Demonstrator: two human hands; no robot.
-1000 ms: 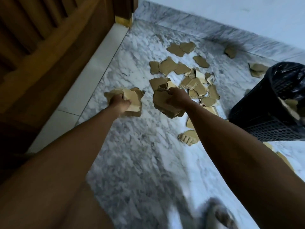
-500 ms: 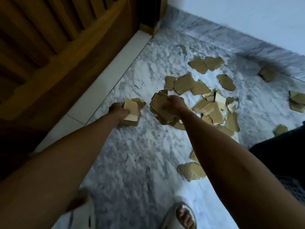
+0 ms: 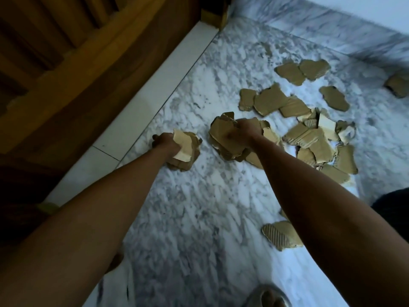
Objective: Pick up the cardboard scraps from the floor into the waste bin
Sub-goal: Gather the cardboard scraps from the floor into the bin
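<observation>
Bundles of cardboard scraps are gripped in the closed left hand [image 3: 166, 141] and right hand [image 3: 242, 135], loose cardboard scraps [image 3: 309, 138] remaining beyond the right hand; emptying into the unseen bin appears due next.

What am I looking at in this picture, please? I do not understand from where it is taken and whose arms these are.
There is no machine here. A person wears a camera on the head, and it looks forward and down, so you see the person's own two bare arms reaching out.

The left hand is closed on a small bundle of cardboard scraps. The right hand is closed on a bigger bundle.

Below is a marble floor. Many loose scraps lie on it, mostly past the right hand, and one ridged scrap lies nearer, beside the right forearm. On the left is a wooden door. At the bottom edge you see the person's foot. The waste bin cannot be clearly made out here.
</observation>
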